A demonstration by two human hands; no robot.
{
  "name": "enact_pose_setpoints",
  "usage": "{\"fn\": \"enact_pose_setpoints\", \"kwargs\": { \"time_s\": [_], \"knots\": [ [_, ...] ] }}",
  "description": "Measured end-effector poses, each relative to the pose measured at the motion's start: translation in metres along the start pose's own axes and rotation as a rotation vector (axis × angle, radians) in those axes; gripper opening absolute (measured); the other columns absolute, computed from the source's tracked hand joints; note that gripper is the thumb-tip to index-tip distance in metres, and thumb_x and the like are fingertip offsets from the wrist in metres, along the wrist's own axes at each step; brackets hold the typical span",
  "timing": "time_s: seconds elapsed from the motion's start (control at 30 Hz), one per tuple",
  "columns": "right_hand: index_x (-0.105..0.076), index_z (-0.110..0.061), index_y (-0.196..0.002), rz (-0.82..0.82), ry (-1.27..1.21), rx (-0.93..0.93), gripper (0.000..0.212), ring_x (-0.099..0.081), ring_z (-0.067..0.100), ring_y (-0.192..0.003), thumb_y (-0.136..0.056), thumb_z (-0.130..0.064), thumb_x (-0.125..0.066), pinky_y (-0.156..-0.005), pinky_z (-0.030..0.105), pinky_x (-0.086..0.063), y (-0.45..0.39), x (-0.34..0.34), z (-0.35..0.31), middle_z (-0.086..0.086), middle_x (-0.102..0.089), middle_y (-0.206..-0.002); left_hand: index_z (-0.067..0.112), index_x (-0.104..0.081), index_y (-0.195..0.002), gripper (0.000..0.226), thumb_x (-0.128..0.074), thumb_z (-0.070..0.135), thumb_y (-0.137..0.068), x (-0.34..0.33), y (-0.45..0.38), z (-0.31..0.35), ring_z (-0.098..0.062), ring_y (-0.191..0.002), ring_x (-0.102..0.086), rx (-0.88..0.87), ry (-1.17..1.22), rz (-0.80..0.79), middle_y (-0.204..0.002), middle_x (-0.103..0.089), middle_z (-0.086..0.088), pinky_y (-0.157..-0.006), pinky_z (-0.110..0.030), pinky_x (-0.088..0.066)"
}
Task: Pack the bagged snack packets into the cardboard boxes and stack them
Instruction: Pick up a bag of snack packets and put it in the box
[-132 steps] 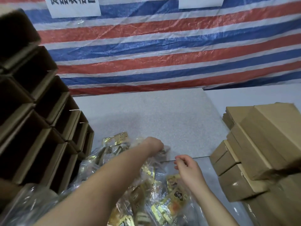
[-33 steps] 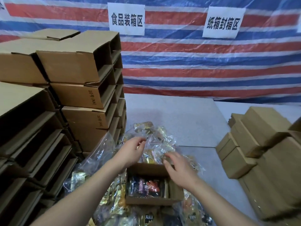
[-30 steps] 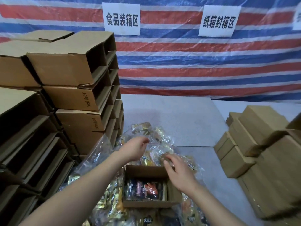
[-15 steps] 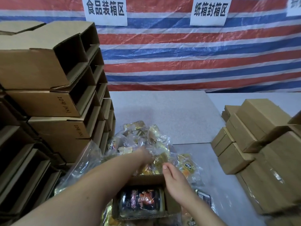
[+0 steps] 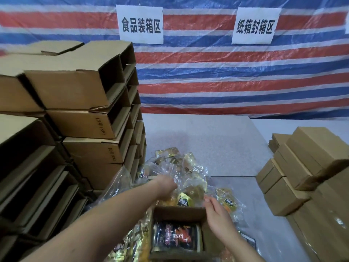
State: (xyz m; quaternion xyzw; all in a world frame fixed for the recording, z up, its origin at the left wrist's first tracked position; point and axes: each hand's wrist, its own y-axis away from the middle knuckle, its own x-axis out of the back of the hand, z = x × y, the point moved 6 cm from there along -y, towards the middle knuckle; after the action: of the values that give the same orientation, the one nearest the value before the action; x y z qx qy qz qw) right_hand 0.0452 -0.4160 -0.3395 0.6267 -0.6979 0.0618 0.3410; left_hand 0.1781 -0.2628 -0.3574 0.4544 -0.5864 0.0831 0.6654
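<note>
Your left hand (image 5: 166,184) has pushed deeper into the clear bag of snack packets (image 5: 186,178), its grip hidden; your right hand (image 5: 217,214), fingers relaxed, stays by the open box (image 5: 177,210) on the surface, which already holds one dark packet (image 5: 174,237)

Matt cardboard boxes (image 5: 79,87), glossy plastic bags (image 5: 188,173)
</note>
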Motion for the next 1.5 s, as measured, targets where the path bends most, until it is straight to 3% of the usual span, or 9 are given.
{"fn": "enact_pose_setpoints", "kwargs": {
  "time_s": [0.2,0.3,0.43,0.67,0.83,1.07,1.23,1.33,1.5],
  "knots": [
    [-0.057,-0.029,-0.111,0.048,0.007,-0.009,0.025,-0.049,-0.007,-0.085,-0.107,-0.039,-0.035,-0.062,0.014,-0.033,-0.002,0.002,0.002,-0.017,-0.056,-0.093,0.008,-0.066,-0.095,0.012,-0.055,0.008,-0.096,0.025,0.053,-0.037,-0.026,-0.095,-0.066,0.219,0.535,0.195,-0.102,-0.068,-0.008,-0.087,-0.037,-0.056],
    [-0.060,-0.022,-0.120,0.083,0.018,0.007,0.034,-0.055,0.007,-0.095,-0.105,-0.043,-0.036,-0.077,0.027,-0.041,-0.006,0.011,-0.008,-0.012,-0.060,-0.100,0.014,-0.068,-0.103,0.015,-0.054,0.017,-0.100,0.049,0.082,-0.054,-0.023,-0.102,-0.063,0.268,0.742,0.403,-0.116,-0.061,-0.004,-0.088,-0.032,-0.053],
    [-0.054,-0.022,-0.128,0.126,-0.039,0.108,0.039,-0.052,0.012,-0.104,-0.101,-0.048,-0.045,-0.087,0.032,-0.041,-0.013,0.030,-0.062,-0.001,-0.060,-0.124,0.027,-0.059,-0.096,0.006,-0.060,0.022,-0.098,0.080,0.121,-0.074,-0.008,-0.083,-0.066,0.259,1.045,0.632,-0.101,-0.066,0.003,-0.063,-0.021,-0.053],
    [-0.020,-0.023,-0.156,0.146,-0.230,0.383,0.077,-0.043,0.023,-0.135,-0.095,-0.054,-0.055,-0.094,0.033,-0.040,-0.009,0.055,-0.205,0.002,-0.037,-0.155,0.021,-0.056,-0.090,0.009,-0.064,0.021,-0.095,0.147,0.181,-0.071,0.010,-0.063,-0.061,0.215,1.210,0.994,-0.082,-0.066,0.007,-0.050,-0.008,-0.043],
    [-0.035,-0.026,-0.147,0.122,-0.252,0.400,0.077,-0.053,0.019,-0.115,-0.085,-0.065,-0.061,-0.087,0.034,-0.042,-0.008,0.058,-0.240,-0.001,-0.054,-0.137,0.018,-0.059,-0.092,0.013,-0.071,0.017,-0.088,0.173,0.209,-0.045,-0.008,-0.082,-0.067,0.171,1.279,1.194,-0.091,-0.069,0.004,-0.071,-0.026,-0.055],
    [-0.048,-0.023,-0.124,0.227,-0.400,0.255,0.056,-0.059,0.016,-0.096,-0.083,-0.054,-0.070,-0.067,0.029,-0.046,-0.002,0.054,-0.214,0.000,-0.061,-0.115,0.023,-0.056,-0.115,0.041,-0.079,0.023,-0.082,0.166,0.213,-0.017,-0.009,-0.104,-0.061,0.158,1.412,1.168,-0.111,-0.063,0.008,-0.091,-0.030,-0.053],
    [-0.052,-0.026,-0.117,0.315,-0.497,0.380,0.044,-0.061,0.006,-0.091,-0.083,-0.042,-0.075,-0.061,0.019,-0.044,0.017,0.055,-0.216,-0.005,-0.064,-0.108,0.024,-0.041,-0.146,0.072,-0.053,0.067,-0.090,0.138,0.196,-0.003,-0.016,-0.130,-0.048,0.319,1.649,0.906,-0.142,-0.046,0.008,-0.101,-0.031,-0.042],
    [-0.057,-0.027,-0.116,0.308,-0.531,0.437,0.039,-0.062,0.010,-0.098,-0.084,-0.040,-0.075,-0.068,0.021,-0.050,0.024,0.055,-0.224,-0.004,-0.063,-0.111,0.027,-0.056,-0.138,0.070,-0.034,0.075,-0.093,0.131,0.181,0.009,-0.017,-0.125,-0.056,0.189,1.693,0.690,-0.135,-0.060,-0.002,-0.109,-0.037,-0.042],
    [-0.057,-0.022,-0.120,0.061,-0.743,0.207,0.042,-0.067,0.020,-0.102,-0.087,-0.041,-0.073,-0.081,0.040,-0.059,0.017,0.045,-0.212,0.003,-0.068,-0.113,0.023,-0.072,-0.088,0.044,-0.052,0.062,-0.094,0.137,0.187,-0.006,-0.006,-0.080,-0.070,0.231,1.644,0.970,-0.083,-0.074,0.007,-0.067,-0.017,-0.054]
  ]
}}
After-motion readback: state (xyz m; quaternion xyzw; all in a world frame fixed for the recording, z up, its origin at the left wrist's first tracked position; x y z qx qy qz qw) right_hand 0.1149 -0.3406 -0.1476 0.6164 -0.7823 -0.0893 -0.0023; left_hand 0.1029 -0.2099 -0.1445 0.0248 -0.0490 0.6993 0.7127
